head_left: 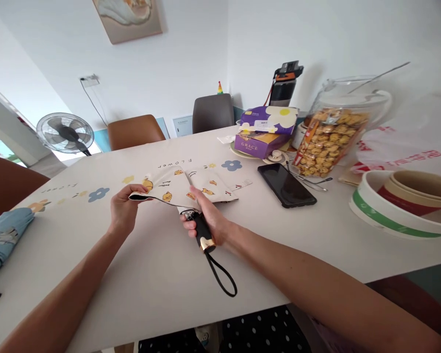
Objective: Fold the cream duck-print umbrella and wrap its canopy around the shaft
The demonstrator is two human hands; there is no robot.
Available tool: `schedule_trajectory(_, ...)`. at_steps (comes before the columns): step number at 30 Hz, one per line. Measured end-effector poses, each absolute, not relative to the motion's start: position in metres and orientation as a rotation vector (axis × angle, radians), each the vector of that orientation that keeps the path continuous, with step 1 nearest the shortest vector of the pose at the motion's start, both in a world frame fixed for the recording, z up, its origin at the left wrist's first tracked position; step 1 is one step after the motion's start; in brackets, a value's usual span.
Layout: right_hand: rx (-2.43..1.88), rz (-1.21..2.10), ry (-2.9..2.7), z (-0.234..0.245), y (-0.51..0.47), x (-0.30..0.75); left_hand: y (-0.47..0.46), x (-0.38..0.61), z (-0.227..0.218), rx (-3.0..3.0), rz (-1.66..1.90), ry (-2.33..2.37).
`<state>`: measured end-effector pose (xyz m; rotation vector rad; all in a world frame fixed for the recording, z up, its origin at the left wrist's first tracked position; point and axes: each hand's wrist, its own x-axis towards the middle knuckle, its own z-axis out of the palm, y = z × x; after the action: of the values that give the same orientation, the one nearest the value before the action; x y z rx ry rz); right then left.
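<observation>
A folding umbrella (169, 187) with a cream canopy and yellow duck prints lies partly spread over the table in front of me. My right hand (209, 213) is wrapped around its black handle, which has a gold end and a black wrist loop. The thumb presses on the fabric above the handle. At the left, my left hand (127, 206) pinches an edge of the canopy between thumb and fingers, and the fabric's black underside shows there. The canopy hangs loose, with its folds not wrapped round the shaft.
A blue folded umbrella (7, 238) lies at the left edge of the table (161, 284). To the right are a black phone (286, 185), glasses, paper bowls (382, 211), a snack jug (330, 137) and a purple box (259, 143). Chairs and a fan (65, 133) stand beyond.
</observation>
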<state>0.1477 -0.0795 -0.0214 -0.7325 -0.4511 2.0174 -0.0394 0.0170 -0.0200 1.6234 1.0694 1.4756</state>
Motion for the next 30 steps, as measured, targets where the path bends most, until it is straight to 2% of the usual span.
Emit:
schedule_trajectory(7, -1.025, 1.791, -0.517, -0.022, -0.078, 0.150, 0.016, -0.049, -0.017, 1.937, 1.625, 0.974)
schedule_trajectory(12, -1.164, 1.668, -0.594, -0.018, -0.079, 0.154, 0.021, -0.051, -0.029, 2.364, 1.314, 0.929)
schedule_trajectory(18, -1.312, 1.629, -0.669, -0.011, -0.083, 0.151, 0.030, -0.050, -0.043, 2.356, 1.019, 1.174)
schedule_trajectory(20, -1.355, 1.630, -0.703, -0.009, -0.084, 0.152, 0.028, -0.049, -0.040, 2.288, 1.058, 1.283)
schedule_trajectory(26, -1.337, 1.635, -0.716, -0.011, -0.082, 0.154, 0.008, -0.037, -0.015, 2.134, 1.488, 1.325)
schedule_trajectory(30, -1.298, 1.635, -0.693, -0.013, -0.081, 0.152, -0.002, -0.014, 0.000, 2.009, 1.353, 1.309)
